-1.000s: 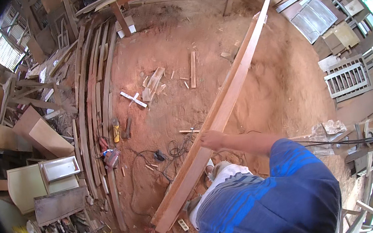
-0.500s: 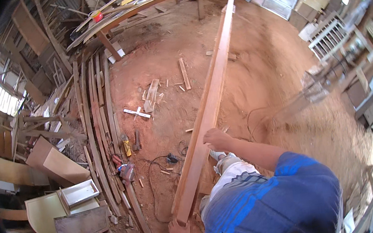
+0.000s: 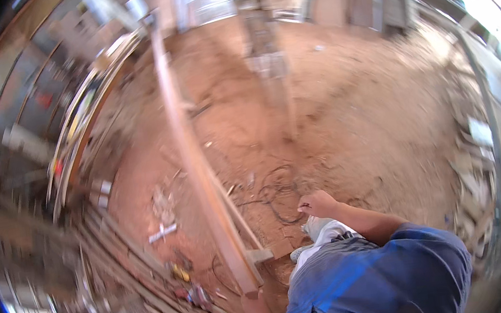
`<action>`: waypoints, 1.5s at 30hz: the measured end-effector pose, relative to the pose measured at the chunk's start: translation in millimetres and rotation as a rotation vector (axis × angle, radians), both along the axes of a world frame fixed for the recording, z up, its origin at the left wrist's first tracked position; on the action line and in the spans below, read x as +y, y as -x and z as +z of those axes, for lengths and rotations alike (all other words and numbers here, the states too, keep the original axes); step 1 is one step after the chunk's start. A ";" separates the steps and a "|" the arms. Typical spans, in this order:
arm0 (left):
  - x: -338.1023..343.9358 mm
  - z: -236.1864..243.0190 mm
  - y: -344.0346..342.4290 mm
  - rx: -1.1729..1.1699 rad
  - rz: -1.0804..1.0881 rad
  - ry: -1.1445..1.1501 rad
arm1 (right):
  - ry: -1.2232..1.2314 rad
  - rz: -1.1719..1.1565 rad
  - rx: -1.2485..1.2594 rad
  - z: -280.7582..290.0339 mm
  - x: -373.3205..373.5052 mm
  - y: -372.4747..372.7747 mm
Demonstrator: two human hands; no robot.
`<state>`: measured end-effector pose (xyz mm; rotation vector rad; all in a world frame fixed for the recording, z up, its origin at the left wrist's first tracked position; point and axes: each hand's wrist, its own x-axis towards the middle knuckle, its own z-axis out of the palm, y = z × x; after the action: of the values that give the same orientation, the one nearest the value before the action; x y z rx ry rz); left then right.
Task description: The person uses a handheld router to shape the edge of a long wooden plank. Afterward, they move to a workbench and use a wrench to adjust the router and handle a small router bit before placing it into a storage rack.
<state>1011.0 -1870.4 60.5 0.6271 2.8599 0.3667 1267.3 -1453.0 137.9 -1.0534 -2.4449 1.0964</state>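
Observation:
A long reddish-brown wooden beam [image 3: 190, 145] stretches from just in front of me toward the far left, tilted across the view. My left hand [image 3: 256, 304] grips its near end; the fingers are partly hidden under the wood and blurred. My right hand [image 3: 317, 203] is off the beam, to its right, above my leg. Its fingers are curled closed, and I cannot make out whether anything small is in them. Below the beam's near part, a short wooden support piece [image 3: 259, 255] and a thin strip of wood show along its right side.
A workbench [image 3: 86, 120] stands at the far left. Long planks [image 3: 129, 265] lie on the ground at left, beside a yellow power tool [image 3: 180, 271]. A dark cable [image 3: 277, 197] loops over the dirt floor ahead. Boards and frames [image 3: 363, 2] lean at the back.
My view has swung to the right, so the beam now points to the far left. My right hand has come off the beam; my left hand keeps its near end.

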 end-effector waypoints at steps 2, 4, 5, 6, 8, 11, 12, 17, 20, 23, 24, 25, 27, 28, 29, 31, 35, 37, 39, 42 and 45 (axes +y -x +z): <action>5.6 4.2 8.2 0.035 -0.219 -0.005 | 0.013 -0.159 0.022 -1.0 -4.0 -45.9; 16.6 12.8 15.5 0.105 -0.432 -0.031 | 0.024 -0.315 0.046 -0.9 -21.7 -84.6; 29.6 15.8 16.3 0.116 -0.506 -0.048 | 0.000 -0.325 0.008 4.6 -26.7 -102.5; 43.5 19.9 18.0 0.128 -0.573 -0.062 | -0.021 -0.332 -0.027 8.7 -31.0 -122.2; 79.7 23.7 14.7 0.106 -0.660 -0.090 | -0.041 -0.466 0.045 4.7 -49.4 -169.6; 160.3 30.3 -0.1 0.044 -0.715 -0.175 | -0.040 -0.625 0.214 9.1 -85.4 -247.9; 191.7 35.2 -17.1 0.026 -0.740 -0.208 | -0.019 -0.694 0.292 12.0 -97.4 -279.7; 328.8 99.7 -219.6 0.025 -1.023 -0.076 | -0.055 -1.069 0.221 1.5 -172.3 -461.1; 361.9 94.7 -340.3 -0.166 -1.158 -0.147 | -0.028 -1.255 0.187 -6.0 -208.6 -541.3; 364.1 80.0 -418.8 -0.235 -1.248 -0.031 | -0.045 -1.384 0.233 7.1 -220.4 -607.7; 362.2 70.6 -433.1 -0.238 -1.265 -0.026 | -0.039 -1.447 0.336 10.1 -225.3 -620.2; 361.9 53.3 -438.8 -0.297 -1.315 0.015 | -0.041 -1.457 0.339 11.6 -225.1 -634.2; 359.9 15.2 -446.6 -0.414 -1.384 0.111 | -0.119 -1.507 0.313 7.2 -223.3 -662.5; 356.5 -0.6 -446.6 -0.464 -1.392 0.164 | -0.113 -1.520 0.319 4.5 -218.8 -673.4; 375.9 -36.7 -393.7 -0.513 -1.434 0.299 | -0.126 -1.504 0.363 13.2 -195.1 -675.3; 381.8 -59.9 -412.6 -0.736 -1.550 0.661 | -0.110 -1.556 0.330 0.3 -190.6 -698.1; 401.4 -96.3 -503.4 -0.447 -1.529 0.847 | -0.111 -1.638 0.410 -21.8 -182.8 -758.4; 440.0 -106.1 -561.7 -0.393 -1.571 0.867 | -0.022 -1.697 0.493 -30.8 -186.7 -796.5; 490.6 -108.0 -616.1 -0.338 -1.612 0.856 | 0.012 -1.820 0.398 -20.8 -184.4 -832.6; 581.0 -98.9 -699.1 -0.249 -1.696 0.772 | 0.001 -2.024 0.219 1.8 -173.9 -895.1; 687.7 -73.7 -810.6 -0.152 -1.778 0.541 | -0.169 -2.168 0.064 14.0 -168.0 -971.7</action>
<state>1821.6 -1182.7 -13.2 2.2563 1.1770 -0.5679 2239.0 -1621.1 151.9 -2.2162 -0.2326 0.0282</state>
